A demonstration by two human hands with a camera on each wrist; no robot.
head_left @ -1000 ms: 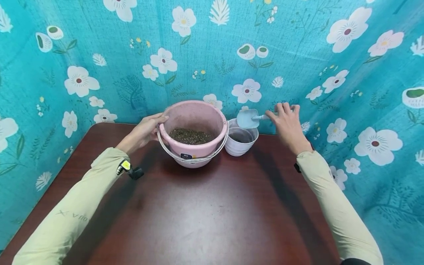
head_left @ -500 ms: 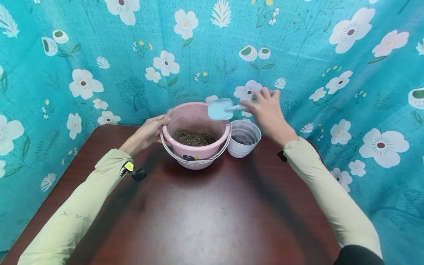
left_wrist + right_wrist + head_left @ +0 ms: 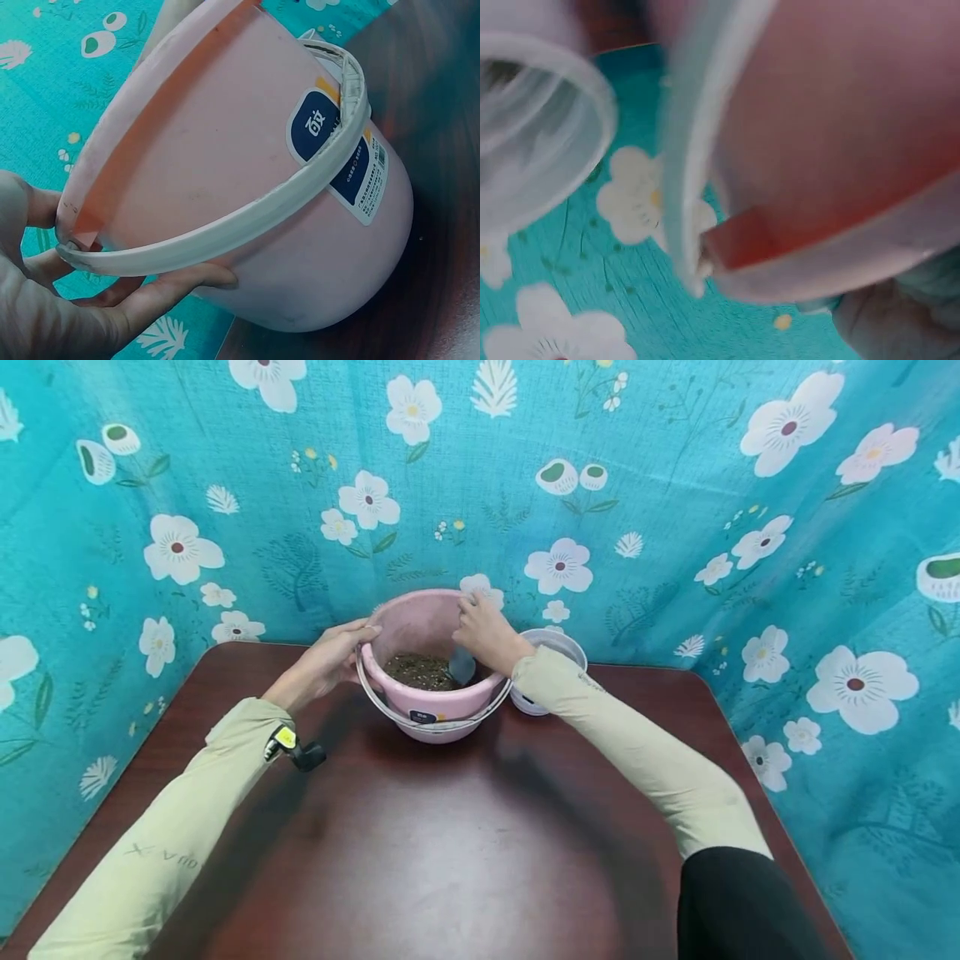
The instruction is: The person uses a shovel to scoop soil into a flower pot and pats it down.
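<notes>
Lowered leftward, the blue-grey scoop (image 3: 462, 667) meets the pink bucket's (image 3: 450, 701) speckled soil (image 3: 417, 672), right and left hands (image 3: 483, 631) (image 3: 327, 658) gripping scoop and bucket.

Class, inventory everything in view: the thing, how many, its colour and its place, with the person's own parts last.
Table: one, dark reddish-brown, foreground
Cloth: one, teal with flowers, behind table
Bucket: one, pink, on table
Handle: one, white, across bucket's front
Label: one, mostly dark blue, bucket's front
Soil: one mass, dark brown, inside bucket
Scoop: one, blue-grey, inside bucket
Pot: one, white, right of bucket
Wrist device: one, black and yellow, left wrist
Sleeves: two, pale, forearms
Left grip: one, bare, holding bucket's rim
Right grip: one, bare, above scoop
</notes>
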